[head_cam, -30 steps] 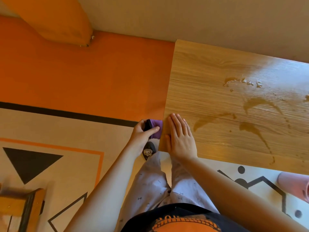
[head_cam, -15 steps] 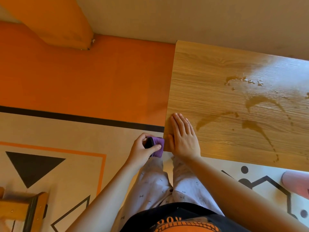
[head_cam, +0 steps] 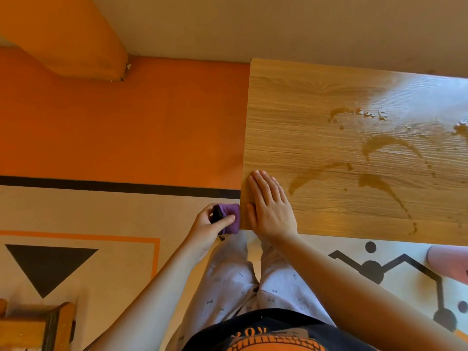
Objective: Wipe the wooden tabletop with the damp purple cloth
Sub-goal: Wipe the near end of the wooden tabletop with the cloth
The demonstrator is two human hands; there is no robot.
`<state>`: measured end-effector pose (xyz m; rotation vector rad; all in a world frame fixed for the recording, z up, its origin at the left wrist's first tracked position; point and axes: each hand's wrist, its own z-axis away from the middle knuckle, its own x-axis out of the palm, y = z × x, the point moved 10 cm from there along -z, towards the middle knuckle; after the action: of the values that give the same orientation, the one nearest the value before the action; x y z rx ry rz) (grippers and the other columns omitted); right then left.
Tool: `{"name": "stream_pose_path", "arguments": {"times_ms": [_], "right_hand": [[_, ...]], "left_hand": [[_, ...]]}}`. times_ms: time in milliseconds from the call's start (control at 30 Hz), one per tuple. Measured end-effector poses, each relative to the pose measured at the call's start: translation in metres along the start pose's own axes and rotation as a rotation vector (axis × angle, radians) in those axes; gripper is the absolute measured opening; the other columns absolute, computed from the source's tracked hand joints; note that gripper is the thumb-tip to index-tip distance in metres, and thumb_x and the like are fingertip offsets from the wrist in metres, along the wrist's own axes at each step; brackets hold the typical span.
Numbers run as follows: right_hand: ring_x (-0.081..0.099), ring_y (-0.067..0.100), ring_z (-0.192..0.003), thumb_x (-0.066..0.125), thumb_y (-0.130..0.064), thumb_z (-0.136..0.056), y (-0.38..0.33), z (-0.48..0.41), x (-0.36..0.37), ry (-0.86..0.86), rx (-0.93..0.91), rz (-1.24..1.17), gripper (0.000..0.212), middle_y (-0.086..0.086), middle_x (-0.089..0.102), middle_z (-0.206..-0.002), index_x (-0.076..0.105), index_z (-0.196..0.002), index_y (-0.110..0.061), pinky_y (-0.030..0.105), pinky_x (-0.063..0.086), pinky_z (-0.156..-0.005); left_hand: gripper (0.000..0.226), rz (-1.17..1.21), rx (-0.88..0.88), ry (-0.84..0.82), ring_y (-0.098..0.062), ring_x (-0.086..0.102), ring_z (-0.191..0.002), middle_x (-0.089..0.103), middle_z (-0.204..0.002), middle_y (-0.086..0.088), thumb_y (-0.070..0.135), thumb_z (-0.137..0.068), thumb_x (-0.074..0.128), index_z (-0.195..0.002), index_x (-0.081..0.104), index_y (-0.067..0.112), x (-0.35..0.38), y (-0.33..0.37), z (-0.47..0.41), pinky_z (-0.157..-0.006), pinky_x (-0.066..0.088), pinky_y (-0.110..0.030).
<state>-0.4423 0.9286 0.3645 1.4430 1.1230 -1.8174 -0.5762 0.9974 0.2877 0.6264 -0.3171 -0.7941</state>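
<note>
The wooden tabletop fills the upper right, with wet brown streaks and droplets across its middle. My right hand lies flat, fingers together, on the table's near left corner. My left hand is off the table's left edge, shut on the bunched purple cloth, which presses against the side of that corner. A dark patch shows in the cloth under my fingers.
An orange and beige patterned mat covers the floor to the left. An orange cushion lies at the top left. A wooden object sits at the bottom left. Something pink lies by the right edge.
My left hand has slid the purple cloth down the table's left edge toward the near corner. My right hand has stayed flat on the same corner.
</note>
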Motion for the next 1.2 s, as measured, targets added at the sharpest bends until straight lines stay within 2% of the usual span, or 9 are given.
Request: {"name": "stream_pose_path", "arguments": {"times_ms": [167, 367, 533, 633, 733, 833, 1000, 1133, 1200], "right_hand": [[0.025, 0.027, -0.141, 0.037, -0.031, -0.096, 0.001, -0.001, -0.001, 0.000, 0.001, -0.001, 0.054, 0.015, 0.035, -0.148, 0.034, -0.143, -0.003, 0.039, 0.015, -0.118], [0.024, 0.027, -0.141, 0.042, -0.029, -0.094, 0.001, -0.001, 0.002, -0.009, 0.000, 0.015, 0.056, 0.015, 0.035, -0.149, 0.034, -0.143, -0.003, 0.039, 0.012, -0.118], [0.025, 0.027, -0.141, 0.040, -0.029, -0.094, 0.000, 0.000, -0.002, 0.011, -0.002, 0.000, 0.054, 0.015, 0.036, -0.148, 0.035, -0.142, -0.003, 0.040, 0.016, -0.118], [0.025, 0.027, -0.141, 0.039, -0.029, -0.094, 0.000, 0.001, -0.002, 0.012, -0.005, 0.000, 0.054, 0.014, 0.037, -0.148, 0.036, -0.142, -0.004, 0.041, 0.017, -0.117], [0.025, 0.027, -0.141, 0.039, -0.030, -0.095, 0.001, 0.000, 0.001, 0.006, 0.002, -0.004, 0.054, 0.014, 0.036, -0.148, 0.035, -0.142, -0.004, 0.040, 0.016, -0.118], [0.025, 0.026, -0.141, 0.039, -0.031, -0.095, 0.001, 0.000, 0.001, 0.007, 0.004, -0.001, 0.055, 0.015, 0.036, -0.148, 0.034, -0.143, -0.005, 0.040, 0.015, -0.118], [0.026, 0.026, -0.140, 0.045, -0.029, -0.093, 0.001, -0.001, -0.003, 0.037, -0.005, 0.000, 0.056, 0.015, 0.037, -0.147, 0.036, -0.142, -0.004, 0.039, 0.015, -0.118], [0.025, 0.025, -0.141, 0.048, -0.027, -0.092, 0.002, 0.001, -0.006, 0.068, -0.003, -0.023, 0.056, 0.014, 0.037, -0.148, 0.036, -0.142, -0.004, 0.039, 0.016, -0.118], [0.025, 0.025, -0.141, 0.050, -0.026, -0.092, 0.002, 0.001, -0.007, 0.077, -0.002, -0.042, 0.056, 0.014, 0.037, -0.148, 0.036, -0.142, -0.004, 0.040, 0.017, -0.117]], "left_hand": [[0.021, 0.014, 0.000, -0.007, -0.028, 0.064, -0.104, 0.068, -0.106, -0.012, 0.009, -0.085, 0.069, -0.105, 0.063, 0.013, 0.004, 0.006, -0.009, -0.089, 0.054, -0.041], [0.036, 0.027, 0.138, 0.043, -0.023, 0.062, -0.109, 0.065, -0.116, -0.009, 0.015, -0.086, 0.068, -0.121, 0.059, 0.013, 0.016, 0.080, -0.064, -0.092, 0.053, -0.040], [0.033, 0.025, 0.175, 0.082, -0.022, 0.061, -0.108, 0.064, -0.116, -0.008, 0.015, -0.084, 0.070, -0.115, 0.058, 0.016, 0.016, 0.106, -0.075, -0.091, 0.052, -0.039], [0.030, -0.063, 0.149, 0.052, -0.015, 0.061, -0.103, 0.065, -0.110, -0.001, 0.017, -0.085, 0.070, -0.113, 0.060, 0.021, 0.013, 0.084, -0.051, -0.084, 0.050, -0.030], [0.030, -0.033, 0.080, 0.019, -0.021, 0.063, -0.106, 0.067, -0.111, -0.005, 0.014, -0.084, 0.070, -0.112, 0.061, 0.019, 0.008, 0.048, -0.034, -0.086, 0.053, -0.034], [0.030, -0.017, 0.053, 0.003, -0.023, 0.064, -0.105, 0.067, -0.111, -0.009, 0.010, -0.085, 0.068, -0.115, 0.060, 0.012, 0.007, 0.037, -0.032, -0.078, 0.055, -0.029], [0.024, -0.043, 0.109, 0.030, -0.021, 0.063, -0.103, 0.067, -0.108, -0.007, 0.012, -0.086, 0.068, -0.108, 0.062, 0.018, 0.014, 0.066, -0.050, -0.085, 0.053, -0.033], [0.014, -0.005, 0.169, 0.054, -0.020, 0.065, -0.096, 0.066, -0.098, -0.003, 0.007, -0.091, 0.060, -0.095, 0.062, 0.021, 0.026, 0.108, -0.072, -0.070, 0.052, -0.026], [0.012, 0.026, 0.166, 0.059, -0.021, 0.064, -0.098, 0.067, -0.102, -0.006, 0.007, -0.092, 0.059, -0.100, 0.063, 0.015, 0.029, 0.118, -0.084, -0.069, 0.052, -0.025]]}}
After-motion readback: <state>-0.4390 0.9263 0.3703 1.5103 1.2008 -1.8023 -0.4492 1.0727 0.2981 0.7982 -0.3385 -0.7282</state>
